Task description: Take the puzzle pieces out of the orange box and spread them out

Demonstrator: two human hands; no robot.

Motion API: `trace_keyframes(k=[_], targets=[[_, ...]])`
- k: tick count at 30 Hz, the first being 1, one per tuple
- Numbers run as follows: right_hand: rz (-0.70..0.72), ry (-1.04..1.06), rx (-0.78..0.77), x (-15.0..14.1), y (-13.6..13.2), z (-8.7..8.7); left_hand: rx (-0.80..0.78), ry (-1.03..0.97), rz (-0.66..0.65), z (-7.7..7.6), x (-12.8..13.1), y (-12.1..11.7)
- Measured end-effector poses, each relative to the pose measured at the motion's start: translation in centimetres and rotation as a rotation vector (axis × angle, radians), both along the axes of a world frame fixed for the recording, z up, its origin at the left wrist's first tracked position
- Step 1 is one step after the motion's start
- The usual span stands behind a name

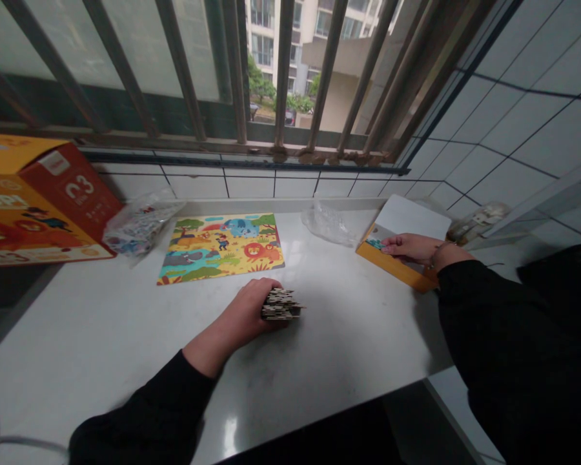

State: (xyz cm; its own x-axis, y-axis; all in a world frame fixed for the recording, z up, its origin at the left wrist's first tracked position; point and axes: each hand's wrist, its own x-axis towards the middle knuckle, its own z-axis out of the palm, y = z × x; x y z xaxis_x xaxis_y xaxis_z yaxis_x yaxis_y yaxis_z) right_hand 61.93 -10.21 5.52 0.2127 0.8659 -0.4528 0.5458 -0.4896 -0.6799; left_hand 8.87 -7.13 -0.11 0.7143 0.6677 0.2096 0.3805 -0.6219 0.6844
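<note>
Wrapped round a thick stack of thin cardboard puzzle pieces [281, 305], my left hand [249, 307] rests on the white counter, with the uneven edges of the stack facing right. My right hand [409, 248] reaches into a small yellow box [392, 266] whose white lid [414, 216] stands open behind it. Its fingers pinch teal-patterned puzzle pieces [376, 243] at the left end of the box; how many they grip is hidden. A finished-looking animal picture board [223, 248] with lions and an elephant lies flat beyond my left hand.
A large orange and red box [72, 200] stands at the far left, with a clear bag of pieces [138, 226] against it. A crumpled clear bag [326, 223] lies near the back wall. Behind the counter [339, 349] is a barred window; a glass jar [481, 219] sits at right.
</note>
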Motion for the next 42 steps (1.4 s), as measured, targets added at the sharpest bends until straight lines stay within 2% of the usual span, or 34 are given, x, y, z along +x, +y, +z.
trace_keyframes(k=[2, 6, 13, 20, 27, 32, 34, 36, 39, 42], targets=[[-0.008, -0.033, 0.000, -0.1, 0.4, -0.2, -0.001, 0.001, 0.000, 0.0, 0.0, 0.0], [-0.041, -0.303, -0.006, -0.5, 1.8, -0.7, -0.008, 0.005, -0.001, -0.1, 0.0, 0.1], [0.012, -0.667, -0.023, -1.9, 4.6, -1.6, -0.014, 0.007, 0.003, 0.0, 0.0, 0.0], [0.051, -0.771, -0.105, -2.8, 6.4, -1.6, -0.011, -0.003, 0.011, 0.2, 0.1, -0.1], [0.025, -0.717, -0.051, -3.5, 4.9, -0.2, -0.014, 0.013, 0.007, 0.4, 0.1, -0.1], [-0.145, -0.792, 0.157, -3.6, 2.3, 1.6, -0.013, 0.005, 0.002, 0.3, 0.1, -0.1], [-0.212, -0.728, 0.333, -5.1, 1.0, 2.0, -0.017, -0.005, 0.014, 0.2, 0.1, -0.2], [-0.188, -0.531, 0.513, -8.1, -0.4, 1.9, -0.026, -0.004, 0.027, 0.1, 0.2, -0.2], [0.040, -0.348, 0.605, -14.9, -2.0, 0.9, -0.037, 0.025, 0.031, 0.2, 0.2, -0.2], [0.238, -0.463, 0.653, -21.6, -2.4, -1.1, -0.032, 0.053, 0.027, 0.4, 0.3, -0.2]])
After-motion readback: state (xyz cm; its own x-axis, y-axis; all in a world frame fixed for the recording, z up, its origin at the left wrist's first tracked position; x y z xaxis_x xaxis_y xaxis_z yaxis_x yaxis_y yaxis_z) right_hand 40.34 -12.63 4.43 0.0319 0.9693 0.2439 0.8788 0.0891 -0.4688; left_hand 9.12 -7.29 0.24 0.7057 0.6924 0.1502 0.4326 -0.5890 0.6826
